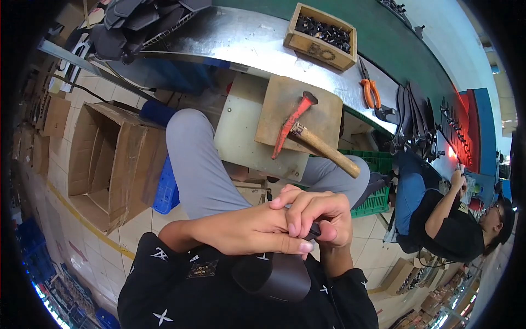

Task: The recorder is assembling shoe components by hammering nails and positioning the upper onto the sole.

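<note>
Close to my chest, a smooth dark brown curved piece [285, 278] hangs below my two hands. My left hand [260, 227] is closed on its upper edge, thumb pointing right. Over the left fingertips bend the fingers of my right hand [323, 216], which pinches at the same spot. A small black bit [314, 231] shows between the right thumb and fingers; whether it belongs to the dark piece I cannot tell. Beyond the hands, a hammer with a red head [289, 126] and wooden handle lies on a square board [274, 104], untouched.
A metal-topped bench [246, 38] carries a wooden box [320, 52] of small dark parts, orange-handled pliers [370, 90] and several dark curved parts [411, 118]. An open cardboard box [131, 170] stands left, green crates [372, 200] right. Another person [457, 225] works at the far right.
</note>
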A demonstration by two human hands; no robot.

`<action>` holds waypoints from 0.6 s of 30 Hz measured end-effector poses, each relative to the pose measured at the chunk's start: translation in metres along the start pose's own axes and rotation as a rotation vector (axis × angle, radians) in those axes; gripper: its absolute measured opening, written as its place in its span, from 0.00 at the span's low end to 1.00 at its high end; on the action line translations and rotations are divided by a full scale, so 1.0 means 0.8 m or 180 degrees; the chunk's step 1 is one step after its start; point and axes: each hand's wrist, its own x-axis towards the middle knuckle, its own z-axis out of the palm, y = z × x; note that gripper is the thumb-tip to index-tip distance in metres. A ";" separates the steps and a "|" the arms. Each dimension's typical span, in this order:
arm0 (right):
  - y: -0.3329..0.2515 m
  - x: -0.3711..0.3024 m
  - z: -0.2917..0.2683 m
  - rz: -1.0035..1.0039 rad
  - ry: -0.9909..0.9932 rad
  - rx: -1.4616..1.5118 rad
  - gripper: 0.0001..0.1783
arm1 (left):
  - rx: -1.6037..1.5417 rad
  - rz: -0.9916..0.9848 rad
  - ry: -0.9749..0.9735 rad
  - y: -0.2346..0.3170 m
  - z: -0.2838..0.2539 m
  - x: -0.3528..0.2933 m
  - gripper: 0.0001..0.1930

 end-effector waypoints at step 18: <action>-0.090 -0.069 -0.273 -0.0798 0.4462 -0.4033 0.15 | 0.2158 0.0427 0.3228 0.066 -0.275 -0.015 0.23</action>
